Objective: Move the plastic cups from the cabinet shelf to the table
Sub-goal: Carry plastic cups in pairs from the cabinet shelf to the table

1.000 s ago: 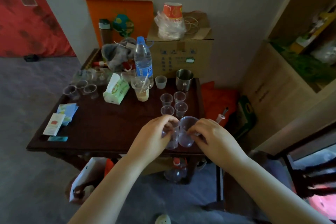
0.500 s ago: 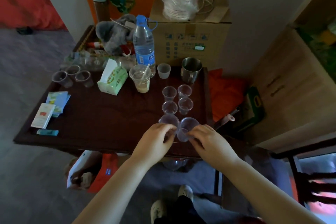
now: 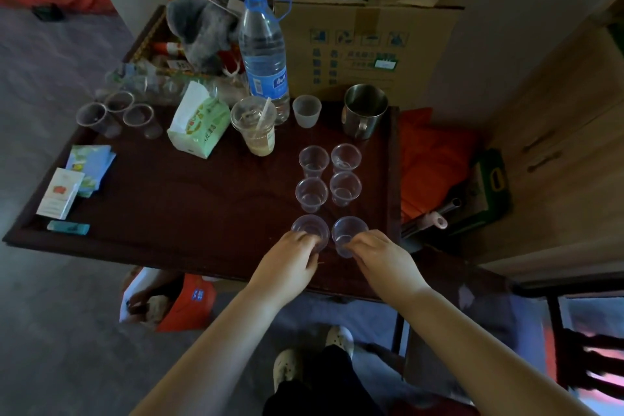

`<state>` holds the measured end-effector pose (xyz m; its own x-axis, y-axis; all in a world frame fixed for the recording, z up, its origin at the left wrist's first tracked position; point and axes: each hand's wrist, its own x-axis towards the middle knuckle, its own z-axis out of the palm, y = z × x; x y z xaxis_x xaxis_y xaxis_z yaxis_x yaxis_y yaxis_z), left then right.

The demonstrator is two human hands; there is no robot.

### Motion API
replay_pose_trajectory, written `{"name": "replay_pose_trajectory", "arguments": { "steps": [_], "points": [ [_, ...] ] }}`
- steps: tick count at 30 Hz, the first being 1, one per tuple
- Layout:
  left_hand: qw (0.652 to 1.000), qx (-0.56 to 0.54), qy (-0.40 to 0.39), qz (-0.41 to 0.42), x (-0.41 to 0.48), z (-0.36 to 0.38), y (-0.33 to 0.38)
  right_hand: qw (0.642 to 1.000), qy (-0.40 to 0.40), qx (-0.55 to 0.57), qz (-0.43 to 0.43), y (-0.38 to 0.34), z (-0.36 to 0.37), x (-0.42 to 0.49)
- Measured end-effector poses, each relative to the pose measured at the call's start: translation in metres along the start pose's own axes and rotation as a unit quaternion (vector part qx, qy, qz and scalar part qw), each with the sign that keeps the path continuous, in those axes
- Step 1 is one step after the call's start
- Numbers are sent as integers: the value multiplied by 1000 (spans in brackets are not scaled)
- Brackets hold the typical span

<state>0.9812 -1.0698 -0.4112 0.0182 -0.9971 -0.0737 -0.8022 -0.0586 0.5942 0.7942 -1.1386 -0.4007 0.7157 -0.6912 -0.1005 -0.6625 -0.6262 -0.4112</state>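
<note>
Dark wooden surface [image 3: 175, 213], cluttered along its far edge; landmark is the steel mug [image 3: 364, 110] at the far right corner. Well left of the mug: three clear cups [image 3: 118, 113] in a loose cluster, then a green tissue pack [image 3: 199, 121], a lidded drink cup with straw [image 3: 255, 127], a water bottle [image 3: 265, 54], and a frosted cup [image 3: 306, 110] just left of the mug. Nearer than the mug stands a block of four plastic cups [image 3: 329, 177], two by two, upright, rims close. Nearer again, at the surface's front edge, two more: the left hand [image 3: 287, 263] pinches the left plastic cup [image 3: 310, 233] by its near wall, fingers curled on it; the right hand [image 3: 381, 255] pinches the right plastic cup [image 3: 347, 235] likewise. Both cups appear seated on the surface, continuing the two columns. Judgement: the step is setting down and releasing. Do it well by keeping each cup level, lining it with the column in front, leaving a small gap so rims do not nudge, then opening fingers straight back toward the body; these cups look light and tip easily.
</note>
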Motion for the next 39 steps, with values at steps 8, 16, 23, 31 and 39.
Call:
{"name": "replay_pose_trajectory", "arguments": {
  "steps": [8,16,23,31,39],
  "points": [
    [999,23,-32,-20,17,16,-5,999,32,-3,-37,14,4,17],
    [999,25,-33,-32,27,25,-9,999,22,-19,-41,24,12,28],
    [998,17,-47,-45,30,29,-11,999,15,-25,-41,27,18,28],
    [999,21,-36,-31,30,27,-12,997,59,-22,-34,28,25,28],
    [998,39,-29,-34,25,18,-6,999,49,4,-14,24,19,23]
  ]
}}
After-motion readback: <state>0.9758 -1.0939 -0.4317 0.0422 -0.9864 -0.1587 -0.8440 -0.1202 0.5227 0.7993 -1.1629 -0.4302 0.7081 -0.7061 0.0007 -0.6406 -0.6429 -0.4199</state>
